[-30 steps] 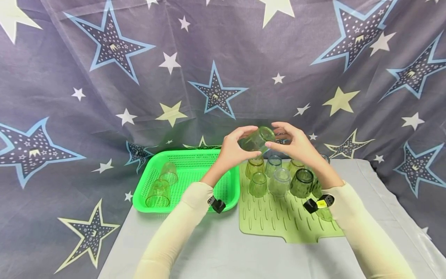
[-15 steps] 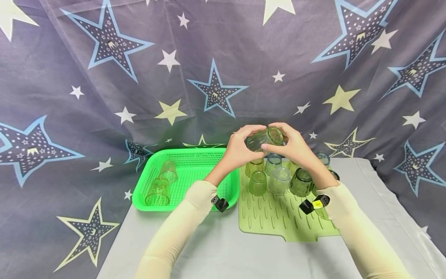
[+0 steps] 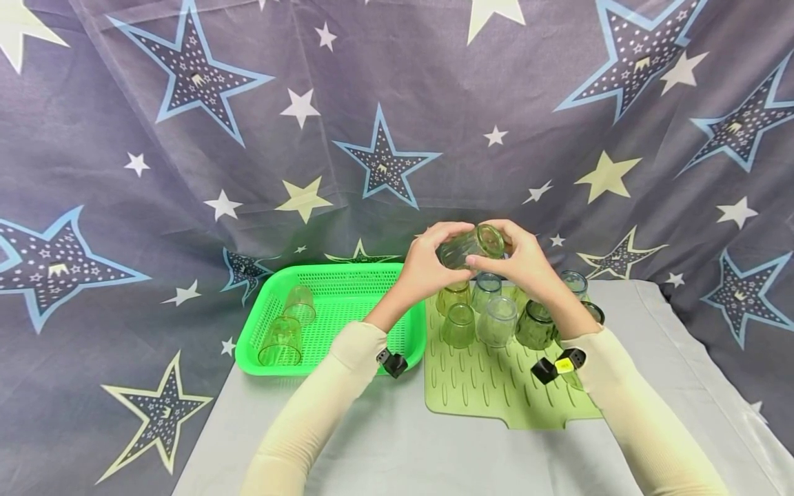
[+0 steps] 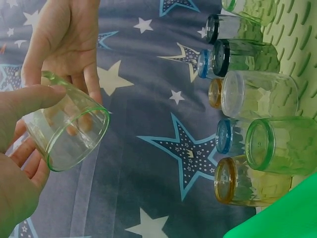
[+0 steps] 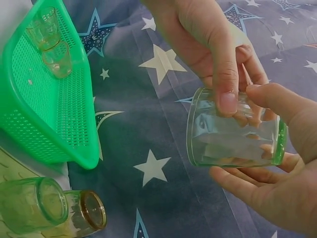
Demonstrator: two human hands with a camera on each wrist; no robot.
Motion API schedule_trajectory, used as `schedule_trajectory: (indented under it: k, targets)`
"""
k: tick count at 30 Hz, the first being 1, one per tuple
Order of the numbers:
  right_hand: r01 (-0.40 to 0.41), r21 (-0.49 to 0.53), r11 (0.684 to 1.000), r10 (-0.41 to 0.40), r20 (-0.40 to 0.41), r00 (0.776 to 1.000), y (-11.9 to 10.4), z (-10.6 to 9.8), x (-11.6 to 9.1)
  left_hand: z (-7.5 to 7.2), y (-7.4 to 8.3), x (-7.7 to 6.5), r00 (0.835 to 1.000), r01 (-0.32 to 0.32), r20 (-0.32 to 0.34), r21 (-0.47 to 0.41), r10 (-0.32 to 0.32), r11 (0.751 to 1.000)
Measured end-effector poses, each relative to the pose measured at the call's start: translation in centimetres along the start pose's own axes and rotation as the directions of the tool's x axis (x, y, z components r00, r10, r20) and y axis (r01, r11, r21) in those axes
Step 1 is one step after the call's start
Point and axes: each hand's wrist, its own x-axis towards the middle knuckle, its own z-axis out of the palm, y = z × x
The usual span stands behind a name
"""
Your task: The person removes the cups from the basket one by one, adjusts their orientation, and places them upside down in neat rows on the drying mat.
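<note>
Both hands hold a clear green-tinted drinking glass in the air above the far part of the drying mat. It lies tipped on its side, its thick base towards the right. My left hand grips it near the open rim, thumb on the near side, as the right wrist view shows. Around the base end curl the thumb and fingers of my right hand. Below them, several upside-down glasses stand on the mat, among them a green glass, a clear glass and a dark glass.
A green plastic basket stands left of the mat, with an amber-tinted glass and a pinkish glass inside. The green ribbed drying mat lies on a grey cloth-covered table. Behind hangs a star-patterned curtain.
The glass and my left hand have moved slightly right, and my right hand's fingers have come in around its base. Over the last half second almost nothing has moved.
</note>
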Motion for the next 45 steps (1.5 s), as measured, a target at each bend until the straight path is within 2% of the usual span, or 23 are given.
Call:
schedule_trajectory:
  k: [11,18,21,23,25,26,27,28,29,31,34,35,38,40,42,44,45]
  targets:
    - [0.001,-0.044,0.999,-0.002,-0.026,1.000,0.4,0.1,-0.1,-0.2,0.1,-0.2,1.000,0.001,0.026,-0.015,0.000,1.000]
    - [0.003,-0.078,0.997,-0.007,-0.042,0.999,0.1,0.0,-0.2,-1.4,-0.1,-0.4,0.999,0.008,0.050,-0.022,-0.007,1.000]
    - [0.003,-0.100,0.995,-0.007,-0.047,0.999,0.0,-0.3,-0.3,-2.4,-0.5,-0.4,0.997,0.059,0.049,0.022,-0.060,0.998]
    - [0.003,-0.101,0.995,-0.008,-0.046,0.999,0.0,-0.4,-0.4,-3.3,-0.8,-0.4,0.992,0.121,0.039,0.057,-0.123,0.991]
    - [-0.002,-0.104,0.995,-0.003,-0.048,0.999,-0.1,-0.6,-0.5,-4.3,-1.2,-0.6,0.977,0.208,0.018,0.114,-0.211,0.971]
    - [-0.004,-0.104,0.995,-0.001,-0.049,0.999,-0.1,-0.6,-0.6,-4.9,-1.5,-0.6,0.964,0.261,0.005,0.155,-0.265,0.953]
    - [-0.006,-0.111,0.994,0.001,-0.049,0.999,-0.1,-0.7,-0.6,-5.5,-1.7,-0.7,0.946,0.320,-0.013,0.196,-0.323,0.927]
    - [-0.008,-0.119,0.993,0.002,-0.049,0.999,0.0,-0.8,-0.6,-6.2,-2.0,-0.9,0.921,0.383,-0.030,0.239,-0.387,0.892]
    - [-0.010,-0.128,0.992,0.004,-0.051,0.999,0.1,-0.9,-0.7,-7.0,-2.3,-1.0,0.888,0.451,-0.046,0.282,-0.458,0.847]
    - [-0.024,-0.160,0.987,0.014,-0.061,0.998,0.2,-1.1,-0.7,-8.6,-2.9,-1.5,0.808,0.562,-0.053,0.368,-0.586,0.741]
    - [-0.027,-0.196,0.980,0.012,-0.075,0.997,0.6,-1.6,-0.8,-11.1,-4.1,-2.7,0.675,0.674,-0.041,0.441,-0.737,0.593]
    - [-0.025,-0.201,0.979,0.010,-0.077,0.997,0.7,-1.8,-0.8,-11.9,-4.6,-3.2,0.634,0.696,-0.034,0.459,-0.773,0.551]
    - [-0.019,-0.214,0.977,0.004,-0.073,0.997,1.2,-2.3,-1.0,-14.0,-6.2,-4.8,0.525,0.738,-0.015,0.507,-0.851,0.446]
    - [-0.020,-0.210,0.977,0.006,-0.068,0.998,1.5,-2.6,-1.1,-15.2,-7.2,-6.0,0.467,0.746,-0.015,0.544,-0.884,0.385]
    - [-0.018,-0.212,0.977,0.004,-0.066,0.998,1.7,-2.9,-1.3,-16.2,-8.2,-7.1,0.424,0.745,-0.019,0.575,-0.905,0.337]
    - [-0.007,-0.207,0.978,-0.006,-0.063,0.998,1.9,-3.1,-1.5,-17.1,-9.1,-8.2,0.395,0.735,-0.038,0.613,-0.918,0.291]
    - [0.000,-0.211,0.977,-0.013,-0.060,0.998,2.0,-3.2,-1.6,-17.6,-9.5,-8.6,0.375,0.731,-0.045,0.628,-0.926,0.266]
